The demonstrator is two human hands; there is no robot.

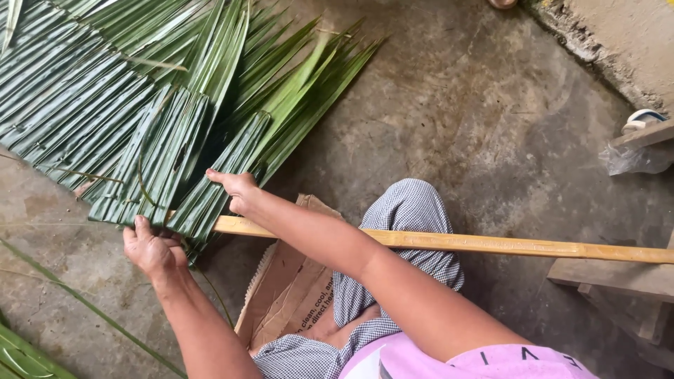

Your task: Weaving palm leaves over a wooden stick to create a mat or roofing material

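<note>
Long green palm leaves (140, 105) lie folded side by side over a yellow bamboo stick (491, 245) that runs across the view above my knee. My left hand (149, 248) grips the folded lower edge of the leaves at the stick's left end. My right hand (235, 189) presses on the outermost folded leaf (217, 186), thumb stretched along its edge. The stick's left part is hidden under the leaves and my arm.
A flattened brown cardboard piece (288, 288) lies under my legs on the concrete floor (449, 112). Loose green leaves (28, 354) lie at the bottom left. Wooden planks (618, 277) and a plastic bag (632, 158) sit at the right by a rough wall (618, 42).
</note>
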